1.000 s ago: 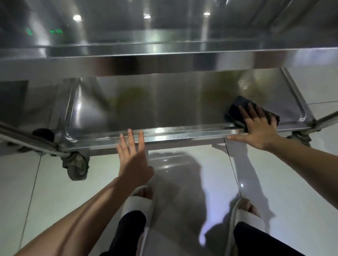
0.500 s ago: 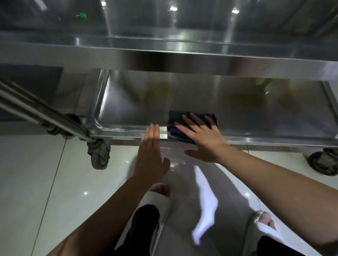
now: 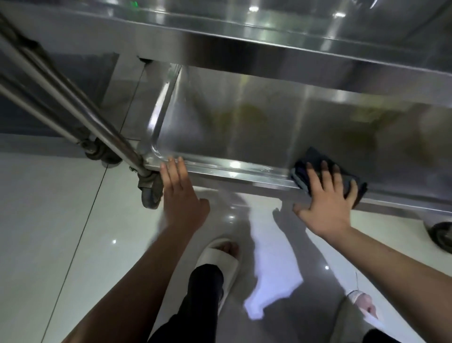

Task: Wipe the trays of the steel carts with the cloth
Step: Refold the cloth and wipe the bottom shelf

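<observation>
**Fingers Spread Flat on Cloth at Cart's Lower Tray**

Fingers (image 3: 325, 176) of the right hand (image 3: 327, 205) lie straight and splayed, pressing a dark folded cloth (image 3: 315, 159) onto the front rim of the steel cart's lower tray (image 3: 244, 127). The left hand (image 3: 181, 193), fingers straight and together, touches the tray's near-left corner, above a caster wheel (image 3: 150, 195) on the tiled floor (image 3: 49, 220).

- honestly no readable text, labels, brands or numbers anywhere
- the steel cart (image 3: 244, 171) is bare metal with only light glare on it
- the green glow (image 3: 133, 3) up top is too blurry to read
</observation>
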